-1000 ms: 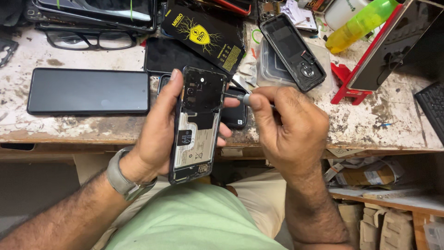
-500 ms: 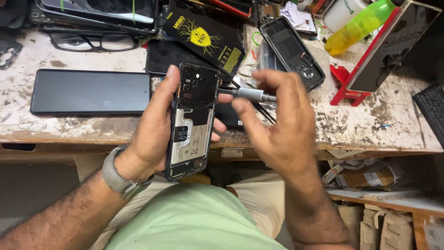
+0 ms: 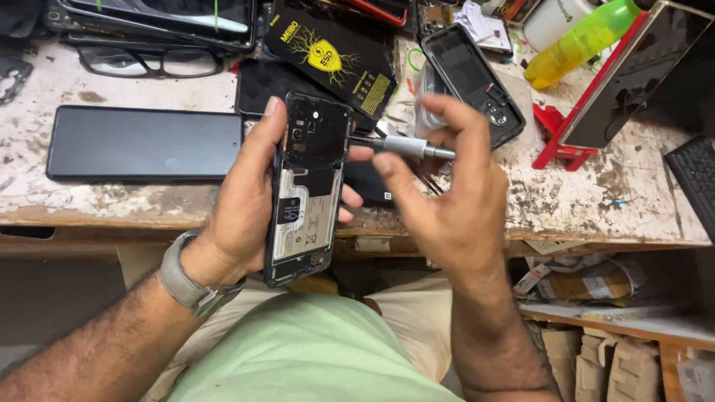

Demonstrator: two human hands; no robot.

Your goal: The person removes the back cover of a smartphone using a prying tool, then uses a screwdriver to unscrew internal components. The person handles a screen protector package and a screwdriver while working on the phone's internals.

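My left hand [image 3: 242, 201] grips an opened phone [image 3: 305, 190] with its back cover off, held upright over the bench's front edge; its black upper plate and pale battery show. My right hand [image 3: 447, 197] holds a slim grey screwdriver [image 3: 398, 146] sideways, its tip at the phone's upper right edge. A grey watch sits on my left wrist.
On the worn white bench [image 3: 581, 201] lie a dark phone face down [image 3: 145, 143], black glasses [image 3: 149, 61], a black box with a yellow emblem [image 3: 331, 56], a black phone back cover [image 3: 473, 83], a yellow-green bottle [image 3: 581, 41] and a red stand with a dark panel [image 3: 625, 82].
I have lifted the opened phone and tilted it more upright. My right hand has opened up and turned the screwdriver to lie sideways against the phone's upper right edge.
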